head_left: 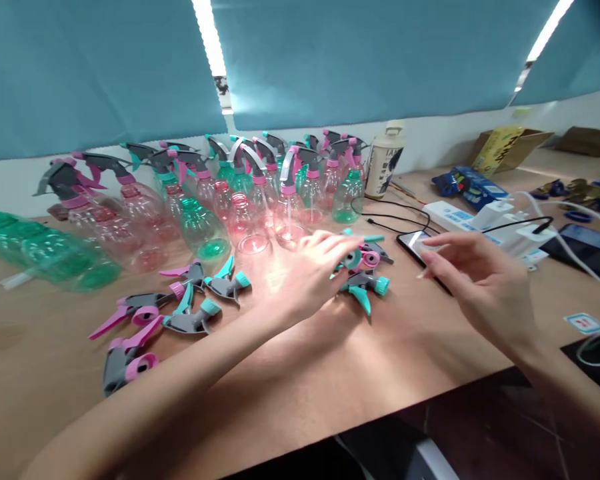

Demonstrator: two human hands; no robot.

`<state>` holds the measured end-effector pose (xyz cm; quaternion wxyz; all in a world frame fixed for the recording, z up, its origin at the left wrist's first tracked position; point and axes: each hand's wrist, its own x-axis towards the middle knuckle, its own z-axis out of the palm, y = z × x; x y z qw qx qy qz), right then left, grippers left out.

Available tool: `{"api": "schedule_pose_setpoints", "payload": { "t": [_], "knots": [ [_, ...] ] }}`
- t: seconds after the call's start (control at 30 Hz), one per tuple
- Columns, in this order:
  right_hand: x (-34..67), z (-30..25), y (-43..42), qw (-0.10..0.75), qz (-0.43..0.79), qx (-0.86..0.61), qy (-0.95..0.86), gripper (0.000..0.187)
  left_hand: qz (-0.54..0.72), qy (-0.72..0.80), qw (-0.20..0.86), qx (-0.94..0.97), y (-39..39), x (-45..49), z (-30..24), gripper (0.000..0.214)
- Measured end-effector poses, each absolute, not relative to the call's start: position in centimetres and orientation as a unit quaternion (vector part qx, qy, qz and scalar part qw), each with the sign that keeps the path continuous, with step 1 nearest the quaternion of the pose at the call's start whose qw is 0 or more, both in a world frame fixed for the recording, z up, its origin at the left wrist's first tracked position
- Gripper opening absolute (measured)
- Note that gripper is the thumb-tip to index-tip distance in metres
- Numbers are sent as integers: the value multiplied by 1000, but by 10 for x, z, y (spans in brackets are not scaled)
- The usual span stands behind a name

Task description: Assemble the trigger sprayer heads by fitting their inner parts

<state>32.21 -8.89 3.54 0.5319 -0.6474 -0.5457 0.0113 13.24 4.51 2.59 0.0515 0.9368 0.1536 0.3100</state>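
Observation:
My left hand (313,270) is at the middle of the table, its fingers closed on a grey-and-teal trigger spray head (351,259), partly hidden by the hand. A teal lever (374,239) sticks out past the fingertips. Below and beside them lie more spray heads, among them a grey one with a teal cap (381,287) and one with a pink collar (371,259). To the right, my right hand (485,287) is raised over a phone (420,250), fingers curved and thumb apart from them, with nothing visible between them.
Several pink and green bottles (205,230) stand at the back, many with spray heads fitted. Green bottles (45,250) lie far left. Loose spray heads (187,320) lie left of centre. A white bottle (384,160), power strips (450,217), cables and a blue packet (475,187) are rightward.

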Motion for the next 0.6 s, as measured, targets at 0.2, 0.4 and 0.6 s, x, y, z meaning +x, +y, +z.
{"api": "schedule_pose_setpoints", "payload": {
  "t": [0.2, 0.4, 0.6],
  "knots": [
    [348, 26, -89, 449, 39, -683, -575, 32, 197, 114, 71, 971, 27, 133, 7, 36],
    [344, 3, -50, 289, 16, -625, -725, 63, 192, 126, 81, 970, 23, 125, 6, 42],
    [330, -8, -26, 213, 33, -632, -744, 72, 199, 166, 72, 963, 19, 114, 1, 38]
  ]
}}
